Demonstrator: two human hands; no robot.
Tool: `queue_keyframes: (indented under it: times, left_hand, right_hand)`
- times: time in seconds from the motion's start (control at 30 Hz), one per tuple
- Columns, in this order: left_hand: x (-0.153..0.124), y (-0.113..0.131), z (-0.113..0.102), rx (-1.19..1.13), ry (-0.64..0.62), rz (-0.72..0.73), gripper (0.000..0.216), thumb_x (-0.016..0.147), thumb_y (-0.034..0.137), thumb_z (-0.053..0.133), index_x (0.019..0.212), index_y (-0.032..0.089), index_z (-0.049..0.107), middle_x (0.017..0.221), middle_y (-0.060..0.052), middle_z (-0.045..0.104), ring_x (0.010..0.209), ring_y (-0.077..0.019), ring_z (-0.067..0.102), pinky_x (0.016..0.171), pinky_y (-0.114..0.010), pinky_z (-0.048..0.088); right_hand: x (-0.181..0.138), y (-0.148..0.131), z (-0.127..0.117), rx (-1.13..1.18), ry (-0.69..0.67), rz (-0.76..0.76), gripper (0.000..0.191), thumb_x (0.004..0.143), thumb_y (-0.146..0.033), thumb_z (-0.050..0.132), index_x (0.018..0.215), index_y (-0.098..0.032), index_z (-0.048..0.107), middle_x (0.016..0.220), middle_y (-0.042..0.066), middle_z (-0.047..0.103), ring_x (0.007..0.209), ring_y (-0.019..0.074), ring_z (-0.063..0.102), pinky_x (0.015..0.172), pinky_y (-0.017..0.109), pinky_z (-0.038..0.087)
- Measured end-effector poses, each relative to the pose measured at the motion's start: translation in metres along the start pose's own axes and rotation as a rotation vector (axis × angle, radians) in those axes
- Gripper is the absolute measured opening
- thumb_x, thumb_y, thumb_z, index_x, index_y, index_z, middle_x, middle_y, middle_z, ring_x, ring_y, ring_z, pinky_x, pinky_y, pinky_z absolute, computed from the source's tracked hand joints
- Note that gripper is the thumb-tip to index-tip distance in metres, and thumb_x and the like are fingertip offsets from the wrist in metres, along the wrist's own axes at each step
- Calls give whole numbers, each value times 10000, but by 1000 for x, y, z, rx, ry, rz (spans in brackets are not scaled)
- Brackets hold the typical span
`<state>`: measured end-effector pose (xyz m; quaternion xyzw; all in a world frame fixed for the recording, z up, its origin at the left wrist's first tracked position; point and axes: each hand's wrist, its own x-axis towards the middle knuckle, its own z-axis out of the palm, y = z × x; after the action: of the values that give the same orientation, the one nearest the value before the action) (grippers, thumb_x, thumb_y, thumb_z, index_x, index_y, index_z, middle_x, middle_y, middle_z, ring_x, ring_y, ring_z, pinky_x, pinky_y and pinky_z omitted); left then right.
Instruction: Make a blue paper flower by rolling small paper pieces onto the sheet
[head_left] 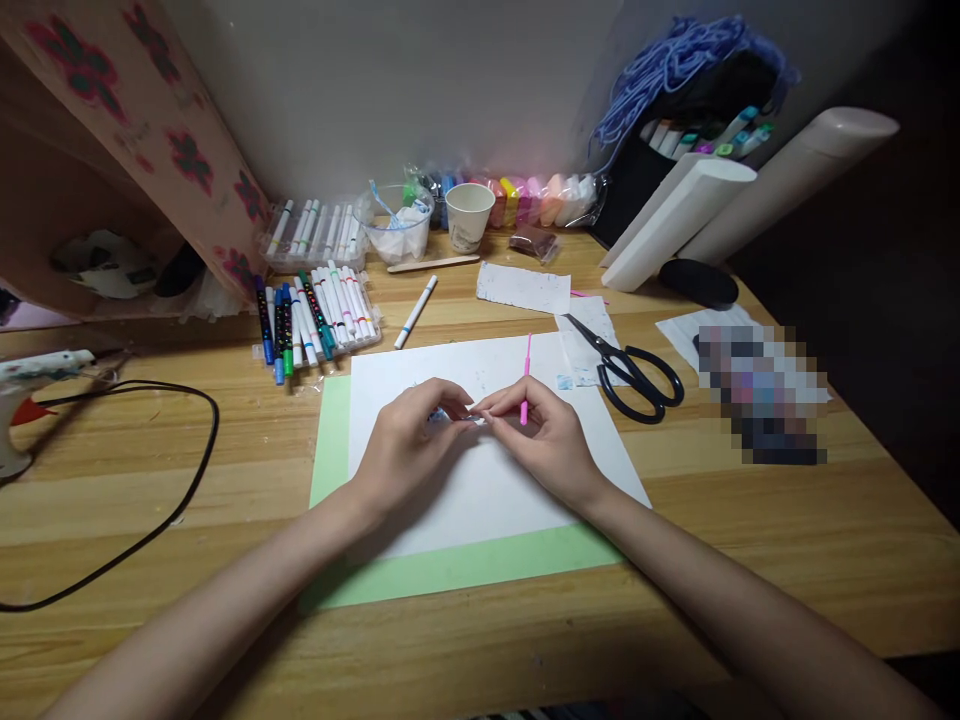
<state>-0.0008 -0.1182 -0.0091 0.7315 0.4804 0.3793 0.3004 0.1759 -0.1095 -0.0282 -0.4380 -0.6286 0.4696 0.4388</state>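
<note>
Both hands meet over a white sheet (487,490) that lies on a green sheet (330,450) on the wooden table. My left hand (409,440) is closed in a pinch on a small pale blue-and-white piece (439,414), mostly hidden by the fingers. My right hand (544,440) pinches the same piece with its fingertips. It also holds a thin pink stick (526,375) upright between its fingers. The two hands' fingertips touch at the middle of the sheet.
Black scissors (637,375) lie right of the sheet on paper scraps. Marker pens (315,315) lie at the back left, with one loose marker (416,311). Also there: a paper cup (469,215), a bowl (396,225), clay packs (540,198), a glue gun (30,385) with a black cord (187,480).
</note>
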Motion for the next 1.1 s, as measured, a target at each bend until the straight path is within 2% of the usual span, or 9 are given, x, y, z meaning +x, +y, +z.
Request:
queue_keyframes:
  times: [0.37, 0.5, 0.67, 1.1]
  left_hand:
    - [-1, -1, 1, 8, -12, 9, 90, 815, 161, 622, 891, 186, 582, 838, -12, 656, 770, -132, 605, 701, -261, 477]
    - [1, -1, 1, 75, -32, 70, 43, 838, 186, 599, 880, 192, 609, 827, -24, 655, 775, -147, 597, 701, -272, 462]
    - [2, -2, 1, 131, -59, 138, 88, 853, 188, 584, 895, 192, 661, 835, -39, 637, 767, -145, 582, 683, -264, 451]
    - [2, 0, 1, 108, -72, 164, 108, 868, 160, 544, 899, 196, 641, 894, -47, 597, 833, -142, 574, 735, -274, 472]
  right_hand:
    - [0, -2, -1, -8, -13, 0, 220, 797, -199, 620, 670, -228, 444, 867, 40, 712, 855, 191, 671, 786, 383, 504]
    - [0, -3, -2, -13, 3, -3, 236, 789, -185, 622, 666, -229, 425, 847, 33, 702, 824, 182, 664, 761, 367, 499]
    - [0, -3, -4, 40, 8, 45, 241, 789, -187, 626, 676, -226, 417, 843, 30, 691, 819, 174, 654, 776, 361, 497]
    - [6, -1, -8, 118, 60, 129, 287, 755, -246, 670, 666, -223, 398, 811, 35, 684, 804, 170, 652, 779, 352, 506]
